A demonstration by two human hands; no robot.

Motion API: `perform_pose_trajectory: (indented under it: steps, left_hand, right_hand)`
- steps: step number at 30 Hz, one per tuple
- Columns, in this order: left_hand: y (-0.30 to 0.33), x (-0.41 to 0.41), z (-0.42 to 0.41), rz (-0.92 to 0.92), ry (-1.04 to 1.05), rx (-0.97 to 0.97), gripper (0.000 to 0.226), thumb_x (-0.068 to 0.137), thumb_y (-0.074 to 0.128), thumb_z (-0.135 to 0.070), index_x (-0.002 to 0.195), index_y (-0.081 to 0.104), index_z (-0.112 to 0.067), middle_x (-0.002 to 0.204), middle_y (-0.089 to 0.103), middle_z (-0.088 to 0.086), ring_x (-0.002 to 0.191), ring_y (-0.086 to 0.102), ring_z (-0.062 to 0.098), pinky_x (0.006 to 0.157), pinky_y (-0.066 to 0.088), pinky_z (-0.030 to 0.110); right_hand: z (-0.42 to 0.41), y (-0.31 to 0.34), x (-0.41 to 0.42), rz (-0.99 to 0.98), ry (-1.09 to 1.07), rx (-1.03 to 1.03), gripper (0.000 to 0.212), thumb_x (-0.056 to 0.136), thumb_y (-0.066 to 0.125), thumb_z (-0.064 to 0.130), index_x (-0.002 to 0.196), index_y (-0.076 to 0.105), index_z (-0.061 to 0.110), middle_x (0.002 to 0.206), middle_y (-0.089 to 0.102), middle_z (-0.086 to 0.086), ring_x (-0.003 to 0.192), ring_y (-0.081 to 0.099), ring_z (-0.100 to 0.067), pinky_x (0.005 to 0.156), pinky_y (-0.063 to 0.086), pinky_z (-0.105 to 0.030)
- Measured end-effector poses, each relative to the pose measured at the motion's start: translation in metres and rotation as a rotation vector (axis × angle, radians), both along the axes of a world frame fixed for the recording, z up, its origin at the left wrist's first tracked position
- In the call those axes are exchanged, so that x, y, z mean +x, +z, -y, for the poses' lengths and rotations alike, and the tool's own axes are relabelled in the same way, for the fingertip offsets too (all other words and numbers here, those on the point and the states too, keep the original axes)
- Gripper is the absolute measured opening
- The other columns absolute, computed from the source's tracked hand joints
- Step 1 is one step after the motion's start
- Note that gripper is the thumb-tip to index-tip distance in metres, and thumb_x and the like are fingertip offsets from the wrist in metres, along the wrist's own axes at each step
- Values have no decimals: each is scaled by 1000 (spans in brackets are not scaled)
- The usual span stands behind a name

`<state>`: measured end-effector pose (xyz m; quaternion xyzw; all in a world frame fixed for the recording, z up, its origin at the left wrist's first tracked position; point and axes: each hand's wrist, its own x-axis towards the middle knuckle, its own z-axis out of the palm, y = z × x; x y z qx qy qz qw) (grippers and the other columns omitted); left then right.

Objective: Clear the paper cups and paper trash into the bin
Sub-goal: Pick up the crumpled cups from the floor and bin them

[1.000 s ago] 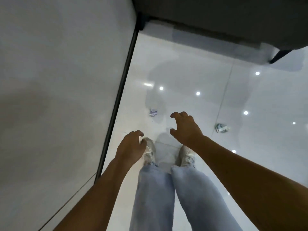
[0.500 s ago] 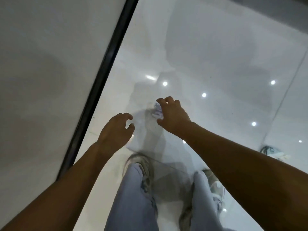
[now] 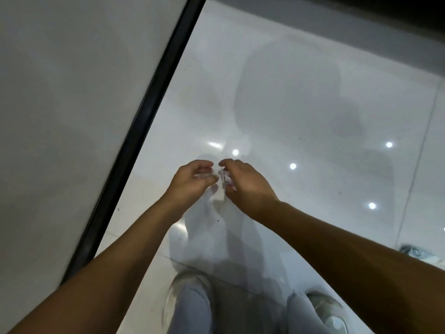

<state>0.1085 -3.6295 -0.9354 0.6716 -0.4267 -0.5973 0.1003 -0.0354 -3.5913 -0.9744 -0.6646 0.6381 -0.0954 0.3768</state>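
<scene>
A small crumpled piece of paper trash lies low over the glossy white floor, and my right hand curls its fingers and thumb round it. My left hand hovers just to the left of it with fingers curled, its fingertips almost meeting the right hand; I see nothing held in it. A second crumpled paper lies on the floor at the right edge, partly cut off by my right forearm. No bin is in view.
A white wall with a black baseboard strip runs diagonally along the left. The glossy tile floor reflects ceiling lights. My legs and pale shoes stand at the bottom.
I have bent lower toward the floor. My right hand has closed round the crumpled paper, and my left hand has come in close beside it.
</scene>
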Motion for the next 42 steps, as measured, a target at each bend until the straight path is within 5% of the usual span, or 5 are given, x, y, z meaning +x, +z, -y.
perform_pose_trajectory:
  steps: [5, 14, 22, 27, 42]
  left_hand:
    - [19, -50, 19, -242, -12, 66, 34, 84, 61, -2, 114, 61, -17, 106, 68, 10, 95, 68, 22, 87, 55, 35]
    - [25, -117, 30, -290, -156, 53, 39, 80, 65, 6, 115, 60, -10, 81, 66, 3, 67, 68, 13, 62, 54, 20]
    - [17, -194, 24, -188, -369, -59, 28, 78, 71, 2, 105, 66, -3, 96, 68, 13, 85, 67, 23, 86, 55, 32]
    - [16, -251, 4, -162, -585, -170, 16, 79, 72, -2, 94, 70, -8, 84, 64, 1, 72, 58, 9, 62, 47, 8]
    - [8, -321, -26, -107, -969, -272, 16, 78, 70, -7, 93, 70, -13, 95, 66, 0, 85, 56, 14, 76, 44, 23]
  right_hand:
    - [19, 28, -26, 113, -95, -76, 62, 85, 59, 10, 141, 33, 17, 127, 53, -5, 111, 54, -22, 86, 48, -35]
    - [7, 46, -87, 120, -243, -157, 75, 82, 61, 6, 148, 24, 13, 135, 40, -11, 115, 52, -25, 90, 50, -40]
    - [-47, 64, -178, -5, -514, -148, 73, 85, 69, 36, 145, 30, 19, 138, 41, -4, 121, 47, -19, 94, 45, -30]
    - [-120, 63, -244, -235, -717, 18, 68, 84, 68, 41, 141, 36, 22, 140, 40, 0, 125, 43, -18, 95, 46, -33]
    - [-244, 18, -269, -317, -965, 466, 68, 78, 74, 23, 137, 40, 20, 145, 28, -12, 124, 33, -36, 95, 38, -35]
